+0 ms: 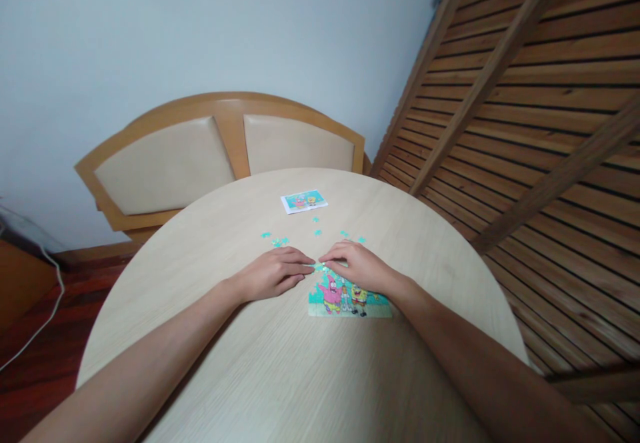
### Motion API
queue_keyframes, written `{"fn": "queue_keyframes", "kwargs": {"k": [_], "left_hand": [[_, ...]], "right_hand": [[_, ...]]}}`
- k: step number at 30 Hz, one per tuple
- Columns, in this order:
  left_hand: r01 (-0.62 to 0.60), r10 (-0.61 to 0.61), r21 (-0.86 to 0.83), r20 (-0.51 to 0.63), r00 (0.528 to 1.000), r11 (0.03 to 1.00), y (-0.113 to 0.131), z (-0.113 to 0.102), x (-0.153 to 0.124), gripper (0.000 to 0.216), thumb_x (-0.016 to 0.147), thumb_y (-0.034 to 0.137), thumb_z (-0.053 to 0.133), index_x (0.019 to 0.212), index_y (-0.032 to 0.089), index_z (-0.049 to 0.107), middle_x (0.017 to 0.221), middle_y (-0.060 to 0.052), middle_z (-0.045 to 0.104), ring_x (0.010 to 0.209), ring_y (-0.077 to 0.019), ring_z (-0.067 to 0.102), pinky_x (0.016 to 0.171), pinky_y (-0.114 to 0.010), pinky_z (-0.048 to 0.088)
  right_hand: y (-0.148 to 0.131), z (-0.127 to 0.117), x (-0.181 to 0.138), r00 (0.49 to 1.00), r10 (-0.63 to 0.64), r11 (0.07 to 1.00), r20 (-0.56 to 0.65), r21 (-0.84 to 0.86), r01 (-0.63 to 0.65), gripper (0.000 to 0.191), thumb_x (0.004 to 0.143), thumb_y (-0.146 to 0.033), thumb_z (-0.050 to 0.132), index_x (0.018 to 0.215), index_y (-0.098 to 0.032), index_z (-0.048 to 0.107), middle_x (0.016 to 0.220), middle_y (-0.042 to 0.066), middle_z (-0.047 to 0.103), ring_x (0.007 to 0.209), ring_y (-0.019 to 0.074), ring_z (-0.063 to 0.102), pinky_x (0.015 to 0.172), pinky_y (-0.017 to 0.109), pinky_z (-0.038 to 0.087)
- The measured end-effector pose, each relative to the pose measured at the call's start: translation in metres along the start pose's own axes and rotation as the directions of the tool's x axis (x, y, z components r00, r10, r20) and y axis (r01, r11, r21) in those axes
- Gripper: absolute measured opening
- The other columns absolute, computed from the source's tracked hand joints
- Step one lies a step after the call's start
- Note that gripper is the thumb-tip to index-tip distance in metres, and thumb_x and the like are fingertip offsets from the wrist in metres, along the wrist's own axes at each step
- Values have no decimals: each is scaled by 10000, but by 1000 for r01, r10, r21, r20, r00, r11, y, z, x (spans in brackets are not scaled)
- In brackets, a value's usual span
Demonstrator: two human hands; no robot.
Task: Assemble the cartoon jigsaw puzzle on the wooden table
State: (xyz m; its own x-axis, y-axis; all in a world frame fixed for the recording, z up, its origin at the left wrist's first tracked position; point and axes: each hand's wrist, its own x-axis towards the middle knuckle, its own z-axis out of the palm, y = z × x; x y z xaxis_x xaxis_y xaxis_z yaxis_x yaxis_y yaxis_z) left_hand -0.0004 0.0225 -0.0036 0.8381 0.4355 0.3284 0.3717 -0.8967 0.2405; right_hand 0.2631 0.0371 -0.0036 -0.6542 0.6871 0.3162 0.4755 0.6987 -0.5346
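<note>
A partly joined jigsaw puzzle [330, 296] with cartoon figures on a turquoise ground lies flat on the table. My left hand [277, 271] rests palm down just left of its upper edge, fingers stretched out and the fingertips by a small turquoise puzzle piece [319, 267]. Over the puzzle's upper part reaches my right hand [357, 264], thumb and fingers drawn together at that same piece. The hand hides some of the puzzle's top and right side. Several loose puzzle pieces [278, 242] lie beyond my left hand, with more loose pieces [345, 234] beyond my right.
A folded picture sheet [304, 201] with the cartoon figures stands toward the far side of the round wooden table [240, 370]. Behind the table is a bench with a padded backrest [165, 163]. A slatted wooden panel [550, 130] rises on the right. A white cable [60, 283] hangs at left.
</note>
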Motion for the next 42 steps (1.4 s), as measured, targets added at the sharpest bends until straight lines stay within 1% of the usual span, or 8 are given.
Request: {"fn": "queue_keyframes", "kwargs": {"k": [7, 12, 14, 19, 26, 33, 38, 42], "left_hand": [[2, -2, 10, 12, 1000, 1000, 0, 0, 0, 332, 1018, 216, 487, 1311, 219, 643, 1277, -106, 685, 1181, -241, 620, 1025, -457, 512], [-5, 5, 12, 3, 1000, 1000, -1, 0, 0, 328, 1019, 212, 485, 1303, 229, 649, 1279, -101, 687, 1183, -238, 624, 1030, -463, 512], [-3, 3, 10, 1, 1000, 1000, 0, 0, 0, 327, 1020, 213, 484, 1301, 227, 650, 1275, -102, 689, 1178, -239, 625, 1025, -460, 516], [-3, 3, 8, 5, 1000, 1000, 1, -1, 0, 329, 1023, 219, 481, 1309, 227, 645, 1272, -104, 689, 1173, -238, 625, 1021, -448, 517], [1, -1, 5, 13, 1000, 1000, 1, -1, 0, 330, 1019, 210, 481, 1304, 230, 645, 1280, -99, 685, 1175, -238, 623, 1020, -447, 513], [-7, 7, 10, 21, 1000, 1000, -1, 0, -1, 319, 1020, 199, 482, 1289, 224, 652, 1286, -91, 684, 1167, -233, 620, 1020, -432, 509], [-15, 14, 24, 19, 1000, 1000, -3, 1, -1, 309, 1021, 204, 478, 1265, 225, 667, 1271, -87, 691, 1157, -228, 626, 1010, -425, 518], [-24, 23, 22, 8, 1000, 999, -2, 1, -1, 311, 1021, 196, 468, 1254, 227, 671, 1254, -84, 699, 1147, -224, 631, 1004, -420, 525]], "right_hand": [[-2, 1, 0, 995, 101, 986, 2, 130, -100, 223, 920, -219, 595, 1004, -206, 801, 986, 54, 795, 934, 200, 719, 857, 311, 536], [-2, 1, 0, 989, 147, 976, 8, 163, -146, 221, 908, -237, 602, 997, -212, 803, 977, 49, 799, 924, 204, 730, 833, 307, 549], [-2, 2, 0, 990, 139, 978, 8, 155, -138, 214, 900, -231, 609, 980, -212, 806, 971, 49, 800, 916, 204, 730, 836, 309, 550], [-1, 2, 0, 997, 71, 994, -8, 81, -70, 193, 891, -205, 626, 960, -216, 805, 936, 44, 793, 892, 195, 719, 860, 310, 534], [-1, 1, -1, 1000, 1, 1000, 0, 6, -1, 162, 892, -178, 652, 946, -219, 799, 941, 43, 787, 920, 197, 702, 885, 321, 506], [-3, -3, -1, 1000, 5, 1000, 15, 1, -5, 163, 897, -185, 651, 976, -211, 791, 955, 46, 779, 926, 194, 698, 884, 314, 501], [-1, -8, -4, 996, -8, 1000, 85, -8, 8, 174, 848, -256, 734, 1005, -201, 785, 992, 56, 763, 960, 210, 687, 890, 322, 498], [-1, -10, -3, 995, -2, 1000, 98, -28, 5, 184, 856, -257, 732, 1020, -192, 783, 1011, 66, 757, 979, 218, 681, 913, 336, 487]]}}
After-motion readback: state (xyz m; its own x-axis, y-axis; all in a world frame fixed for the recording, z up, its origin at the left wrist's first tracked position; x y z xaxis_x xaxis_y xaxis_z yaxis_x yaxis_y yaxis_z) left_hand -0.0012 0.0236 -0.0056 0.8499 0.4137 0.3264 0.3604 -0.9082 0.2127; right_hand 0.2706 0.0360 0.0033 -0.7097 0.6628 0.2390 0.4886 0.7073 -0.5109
